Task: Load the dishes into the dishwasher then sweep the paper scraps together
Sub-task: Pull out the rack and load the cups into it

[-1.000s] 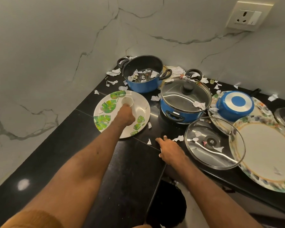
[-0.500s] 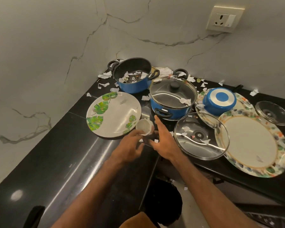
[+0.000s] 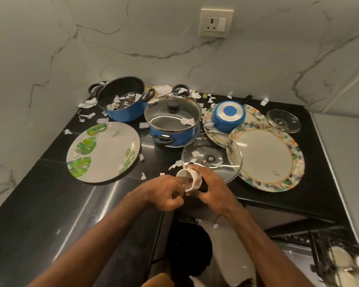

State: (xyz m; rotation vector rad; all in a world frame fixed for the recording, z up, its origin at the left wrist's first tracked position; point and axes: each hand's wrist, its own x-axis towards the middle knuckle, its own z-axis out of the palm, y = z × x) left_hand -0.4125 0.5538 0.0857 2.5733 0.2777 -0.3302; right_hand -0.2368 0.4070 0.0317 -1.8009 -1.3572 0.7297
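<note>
A small white cup (image 3: 188, 179) with a floral pattern lies on its side between my hands above the counter's front edge. My right hand (image 3: 211, 188) wraps around its body. My left hand (image 3: 166, 191) pinches its rim, fingers partly inside the mouth. Behind it lie a leaf-patterned plate (image 3: 104, 151), an open blue pot (image 3: 122, 100) with paper scraps in it, a lidded blue pot (image 3: 173, 123), a loose glass lid (image 3: 211, 157), a floral plate (image 3: 267, 160) and an upturned blue pan (image 3: 228, 116). Torn paper scraps (image 3: 175, 164) litter the black counter (image 3: 50, 204).
A small glass lid (image 3: 283, 121) sits at the back right. The dishwasher rack (image 3: 340, 257) with dishes shows at the lower right, below the counter. Marble walls close the corner; a wall socket (image 3: 216, 22) is above.
My left hand lifted the cup off the leaf-patterned plate and brought it toward me. My right hand left the counter edge and took hold of the cup.
</note>
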